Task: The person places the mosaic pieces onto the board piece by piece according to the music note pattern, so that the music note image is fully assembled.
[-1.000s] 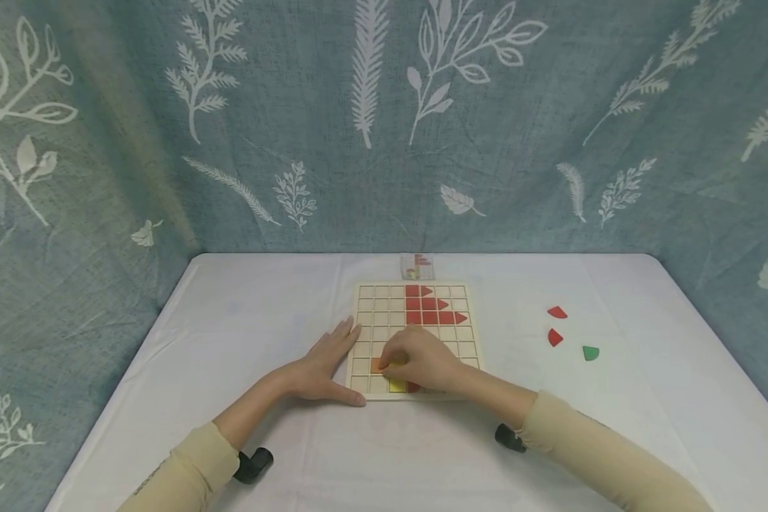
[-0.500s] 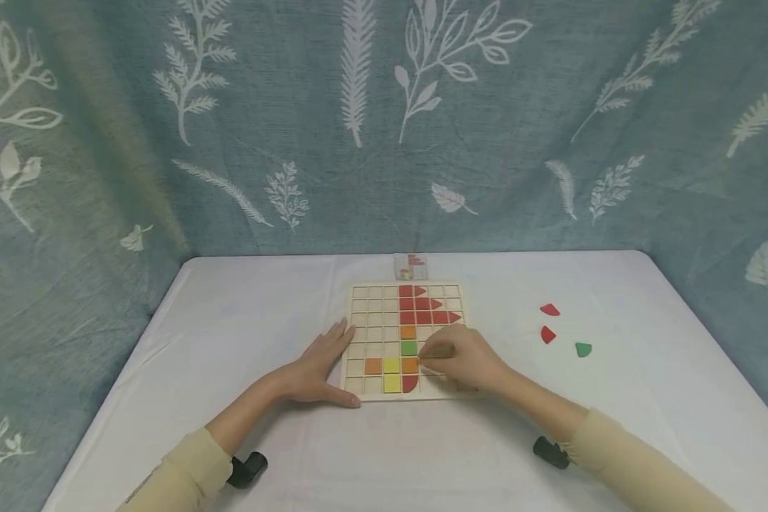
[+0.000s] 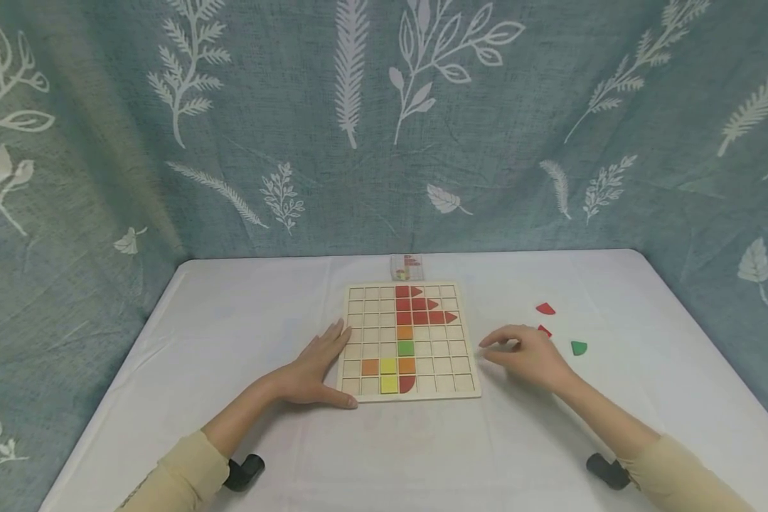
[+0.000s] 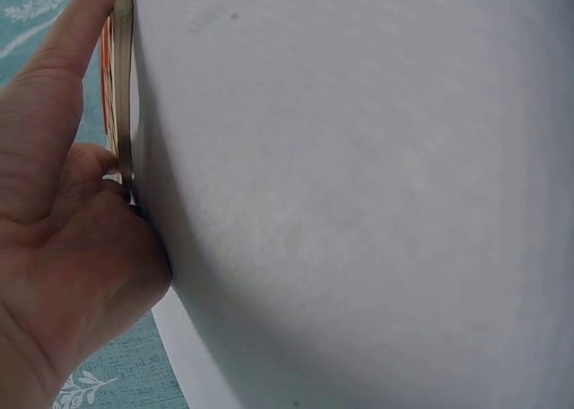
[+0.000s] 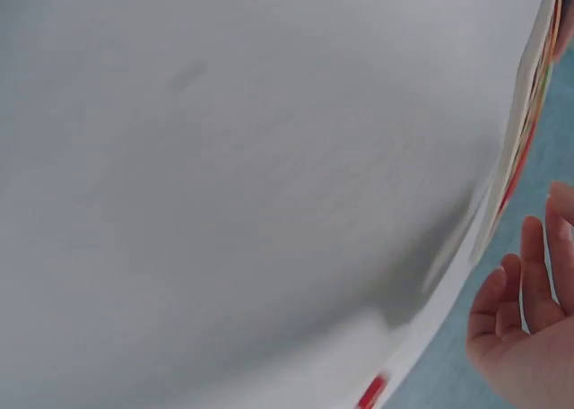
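A wooden grid board (image 3: 365, 341) lies on the white table, with red, orange, green and yellow pieces set in its squares. My left hand (image 3: 310, 366) rests along the board's left edge, fingers spread and thumb at the near left corner. In the left wrist view that hand (image 4: 76, 212) touches the board's side. To the right of the board hovers my right hand (image 3: 528, 355), fingers loosely bent and nothing held. It partly covers a red piece (image 3: 545, 331). Another red piece (image 3: 546, 308) and a green piece (image 3: 579, 348) lie just beyond it.
A small pattern card (image 3: 407, 267) lies behind the board, near the table's back edge. The white-covered table (image 3: 243, 306) stretches out on both sides. A blue-green curtain with white leaf prints (image 3: 320, 192) hangs behind and at the sides.
My right hand has moved from the lower middle of the board out past its right edge, uncovering yellow, orange, green and red pieces. The left hand has stayed at the board's left edge.
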`<state>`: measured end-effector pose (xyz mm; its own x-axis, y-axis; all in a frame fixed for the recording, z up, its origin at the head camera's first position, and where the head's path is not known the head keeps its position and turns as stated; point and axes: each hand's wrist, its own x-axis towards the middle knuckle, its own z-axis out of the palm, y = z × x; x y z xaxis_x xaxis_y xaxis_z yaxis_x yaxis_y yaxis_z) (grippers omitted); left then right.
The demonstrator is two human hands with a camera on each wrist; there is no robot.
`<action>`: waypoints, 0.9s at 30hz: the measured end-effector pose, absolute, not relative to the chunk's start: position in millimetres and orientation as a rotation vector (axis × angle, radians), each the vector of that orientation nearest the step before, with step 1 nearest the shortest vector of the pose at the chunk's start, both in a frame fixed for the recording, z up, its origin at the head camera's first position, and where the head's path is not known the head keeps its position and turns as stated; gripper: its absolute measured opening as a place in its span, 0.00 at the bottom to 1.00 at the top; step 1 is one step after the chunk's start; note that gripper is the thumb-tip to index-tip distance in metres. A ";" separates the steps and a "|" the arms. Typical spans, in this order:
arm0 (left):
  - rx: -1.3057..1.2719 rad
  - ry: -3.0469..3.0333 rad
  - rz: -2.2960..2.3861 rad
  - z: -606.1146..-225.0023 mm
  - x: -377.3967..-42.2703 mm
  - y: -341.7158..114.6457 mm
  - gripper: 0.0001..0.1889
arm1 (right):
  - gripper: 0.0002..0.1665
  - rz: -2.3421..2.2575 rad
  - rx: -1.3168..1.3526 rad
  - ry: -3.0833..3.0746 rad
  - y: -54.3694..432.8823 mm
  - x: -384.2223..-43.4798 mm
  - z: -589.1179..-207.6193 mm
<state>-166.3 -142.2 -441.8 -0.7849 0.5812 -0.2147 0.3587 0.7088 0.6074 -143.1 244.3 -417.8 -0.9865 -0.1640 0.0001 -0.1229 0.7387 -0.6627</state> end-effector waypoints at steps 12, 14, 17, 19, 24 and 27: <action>0.700 2.529 0.763 -442.3 -167.4 -141.8 0.66 | 0.14 -1.069 -0.057 2.933 312.4 -125.2 -416.3; 0.692 2.529 0.761 -442.3 -167.6 -141.8 0.66 | 0.15 -1.036 -0.032 2.951 323.3 -123.7 -415.8; 0.686 2.528 0.764 -441.8 -167.8 -142.0 0.66 | 0.17 -0.996 -0.005 2.977 337.4 -121.9 -414.8; 0.688 2.525 0.768 -441.1 -168.0 -141.9 0.66 | 0.18 -0.971 0.012 2.995 345.3 -121.0 -414.1; 0.690 2.521 0.774 -439.0 -167.8 -141.7 0.66 | 0.22 -0.917 0.040 3.005 359.5 -120.2 -413.6; 0.690 2.520 0.778 -438.0 -167.8 -142.0 0.66 | 0.23 -0.892 0.063 2.986 363.7 -120.5 -414.0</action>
<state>-167.8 -142.0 -438.0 -0.7925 0.5629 -0.2347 0.3328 0.7216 0.6070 -120.5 363.7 -414.0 -0.9989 0.0317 -0.0355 0.0460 0.8353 -0.5479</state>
